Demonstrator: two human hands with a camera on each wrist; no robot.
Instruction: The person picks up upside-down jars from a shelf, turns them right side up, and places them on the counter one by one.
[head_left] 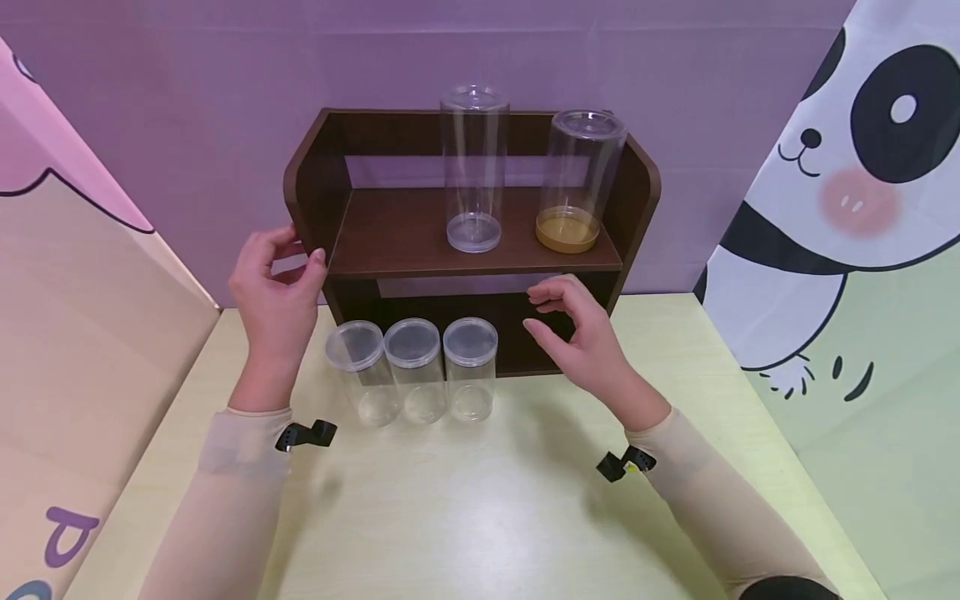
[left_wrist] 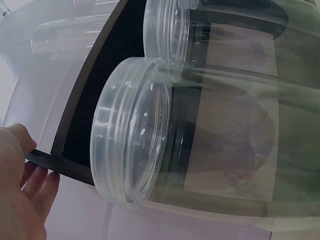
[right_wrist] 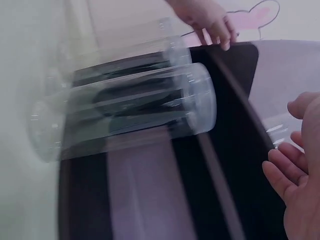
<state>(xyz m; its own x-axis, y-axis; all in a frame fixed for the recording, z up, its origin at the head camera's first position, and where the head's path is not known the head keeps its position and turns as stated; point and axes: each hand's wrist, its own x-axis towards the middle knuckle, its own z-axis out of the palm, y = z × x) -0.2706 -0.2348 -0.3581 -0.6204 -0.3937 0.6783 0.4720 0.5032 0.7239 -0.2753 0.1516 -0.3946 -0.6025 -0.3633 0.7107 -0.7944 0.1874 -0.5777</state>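
My left hand (head_left: 277, 287) grips the left side panel of a dark brown two-tier shelf (head_left: 397, 229), thumb on the inner face and fingers behind. The left wrist view shows this pinch on the panel's edge (left_wrist: 67, 169). My right hand (head_left: 585, 342) hovers before the shelf's lower right, fingers loosely curved and holding nothing. On the upper tier stand a tall clear jar (head_left: 474, 167) and a wider clear jar with a gold-coloured lid (head_left: 567, 231) at its bottom. Three clear lidded jars, including the rightmost jar (head_left: 471, 379), stand in a row before the shelf, left of centre.
A pale wooden table (head_left: 465, 517) carries everything. Behind the shelf rises a purple backdrop (head_left: 187, 108). Printed cloths hang on both sides, the right one with a panda (head_left: 862, 208).
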